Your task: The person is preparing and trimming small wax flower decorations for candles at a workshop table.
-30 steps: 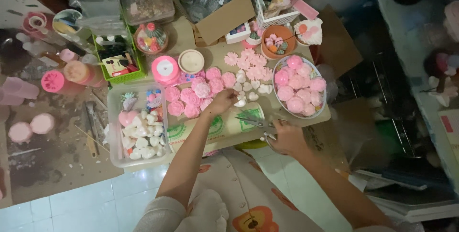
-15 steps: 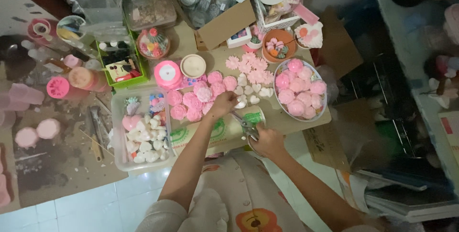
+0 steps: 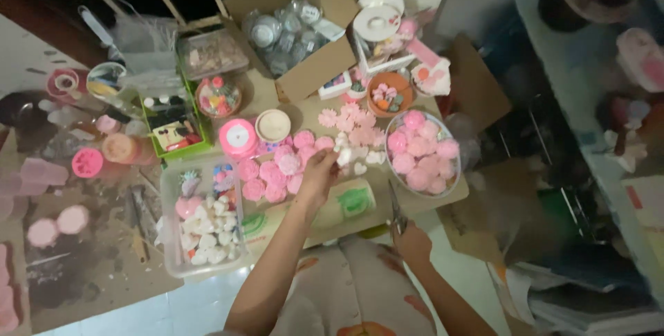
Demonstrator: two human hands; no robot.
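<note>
My left hand [image 3: 317, 177] reaches over a group of round pink pieces [image 3: 277, 166] laid on a cardboard sheet [image 3: 443, 201], fingers pinched at a small white piece beside them. My right hand [image 3: 409, 239] sits at the near edge of the sheet, closed on a pair of scissors [image 3: 395, 206] with the blades pointing away from me. Small white heart shapes [image 3: 356, 158] and pale pink flower shapes [image 3: 349, 125] lie just beyond my left hand. A clear bowl [image 3: 449, 173] full of pink round pieces stands to the right.
A clear tray [image 3: 169, 225] of white and pink pieces is at left. A pink ribbon spool [image 3: 237, 137], a cream round tin [image 3: 273, 125], a green box [image 3: 173, 132], an orange bowl [image 3: 389, 94] and an open cardboard box [image 3: 318, 66] stand behind.
My right hand with the scissors has drawn back toward me, to the near edge of the sheet. My left hand stays over the pink pieces.
</note>
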